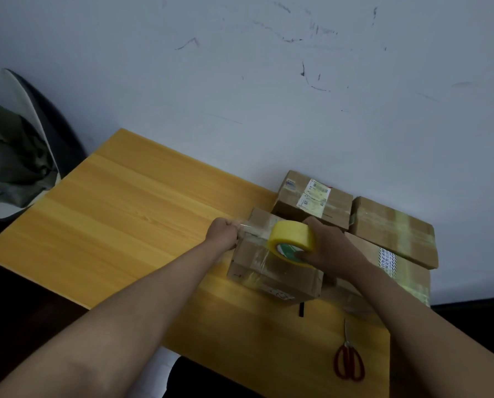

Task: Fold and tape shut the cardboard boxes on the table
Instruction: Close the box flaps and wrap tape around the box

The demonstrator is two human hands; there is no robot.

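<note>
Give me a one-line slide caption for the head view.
Left hand pinches the tape end while right hand runs the yellow tape roll across the cardboard box.

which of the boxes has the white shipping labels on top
The box against the wall, just behind the tape roll. Two white labels sit on its top. The box being taped and the one far right show only tape on theirs.
</note>
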